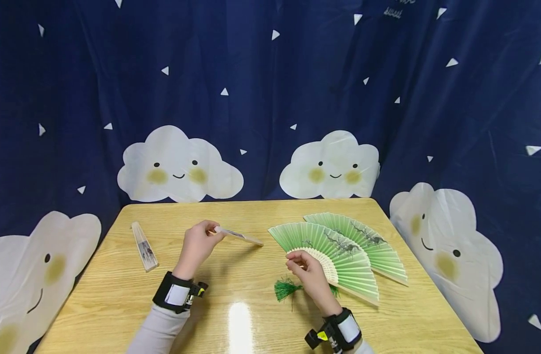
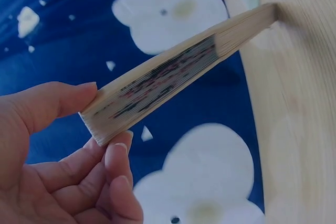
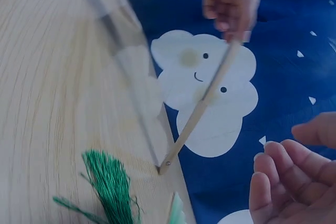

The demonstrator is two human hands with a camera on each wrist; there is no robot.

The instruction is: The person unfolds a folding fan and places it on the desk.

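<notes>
A folded hand fan (image 1: 240,236) with pale wooden ribs is pinched by my left hand (image 1: 198,246) between thumb and fingers at its broad end. It slants down to the right, its narrow riveted end close to the tabletop. Dark and reddish print shows along the fan's pleats (image 2: 157,80) in the left wrist view. My right hand (image 1: 313,279) holds nothing; its fingers are loosely bent, and it overlaps the near green fan (image 1: 347,250), which lies spread open. A green tassel (image 1: 286,289) lies left of that hand.
Behind the near green fan, partly covered by it, lies a second spread green fan (image 1: 381,241). Another folded fan (image 1: 145,250) rests on the left part of the wooden table (image 1: 120,305). A dark blue curtain (image 1: 261,73) with white clouds hangs behind the table.
</notes>
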